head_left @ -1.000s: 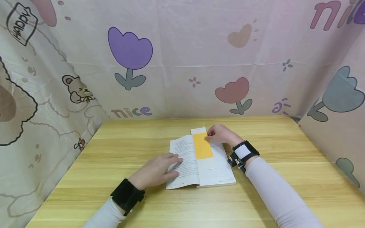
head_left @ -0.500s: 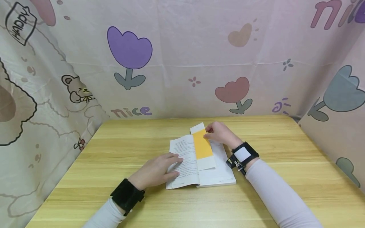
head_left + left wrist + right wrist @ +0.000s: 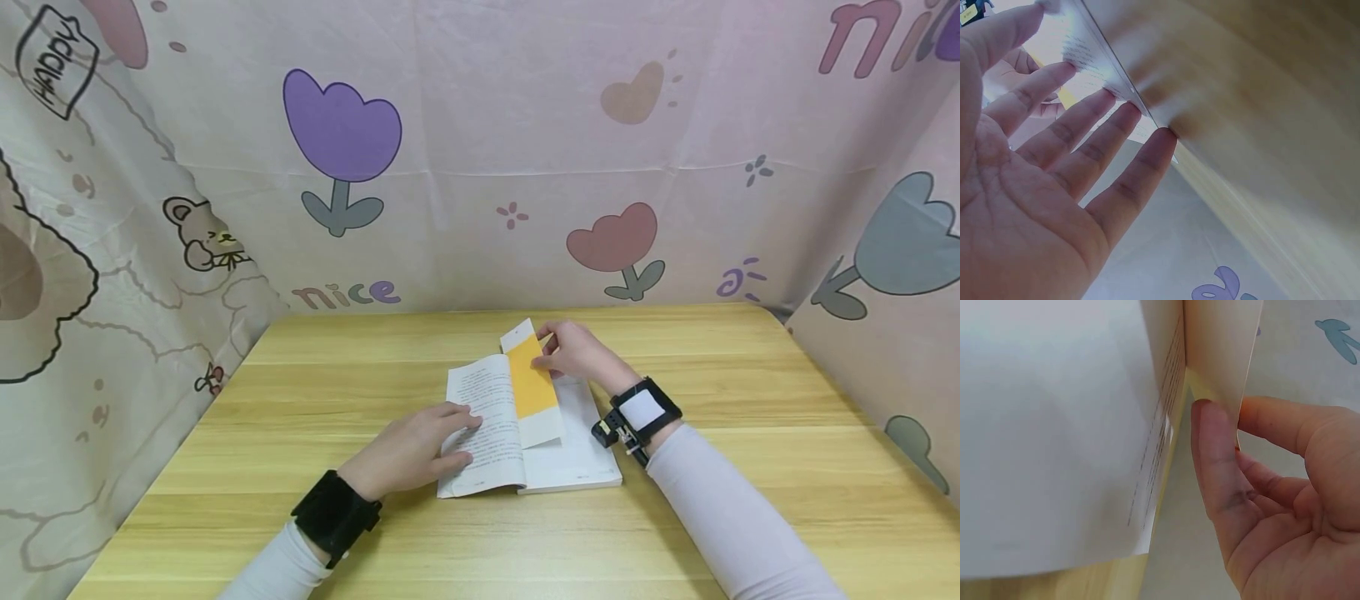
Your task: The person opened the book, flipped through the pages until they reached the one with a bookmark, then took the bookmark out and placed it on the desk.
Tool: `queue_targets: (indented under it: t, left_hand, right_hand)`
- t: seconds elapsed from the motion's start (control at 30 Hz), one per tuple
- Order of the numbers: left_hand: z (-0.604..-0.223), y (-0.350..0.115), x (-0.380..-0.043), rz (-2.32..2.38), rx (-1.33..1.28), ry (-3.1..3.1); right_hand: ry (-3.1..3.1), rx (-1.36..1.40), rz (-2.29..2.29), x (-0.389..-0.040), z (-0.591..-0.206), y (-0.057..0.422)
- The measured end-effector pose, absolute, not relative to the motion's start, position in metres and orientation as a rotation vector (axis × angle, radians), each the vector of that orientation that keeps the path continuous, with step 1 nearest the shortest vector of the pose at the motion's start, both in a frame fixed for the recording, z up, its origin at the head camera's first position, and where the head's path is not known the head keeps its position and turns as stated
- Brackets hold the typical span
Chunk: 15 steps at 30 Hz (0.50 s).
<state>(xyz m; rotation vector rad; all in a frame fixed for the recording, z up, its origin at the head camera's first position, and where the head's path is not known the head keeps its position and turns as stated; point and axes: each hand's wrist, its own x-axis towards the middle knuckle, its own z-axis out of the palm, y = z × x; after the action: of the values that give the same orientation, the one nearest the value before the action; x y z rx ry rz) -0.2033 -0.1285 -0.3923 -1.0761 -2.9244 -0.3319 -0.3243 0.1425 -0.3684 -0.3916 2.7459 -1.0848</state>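
An open book lies on the wooden table, its left page bearing printed text. Over the gutter and right page tilts a yellow and white bookmark with a small hole at its top. My right hand pinches the bookmark's right edge near the top. In the right wrist view the thumb and fingers of the right hand grip it from both sides beside the page. My left hand rests on the left page; in the left wrist view its fingers are extended, touching the book.
The wooden table reaches back to a printed fabric backdrop. More of this cloth hangs at the left and right sides. Black straps with devices sit on both wrists.
The bookmark's right side has lifted from the page and its top has tilted upward. The right hand has turned slightly with it. The left hand has stayed put.
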Motion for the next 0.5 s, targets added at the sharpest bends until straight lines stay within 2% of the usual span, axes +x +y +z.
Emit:
queue_targets:
  t: [0.5]
  left_hand:
    - [-0.3919,-0.1283,-0.2029,-0.324,-1.077,-2.929]
  right_hand:
    - [2.679,-0.304,-1.184,-0.3198,-0.3703,0.1428]
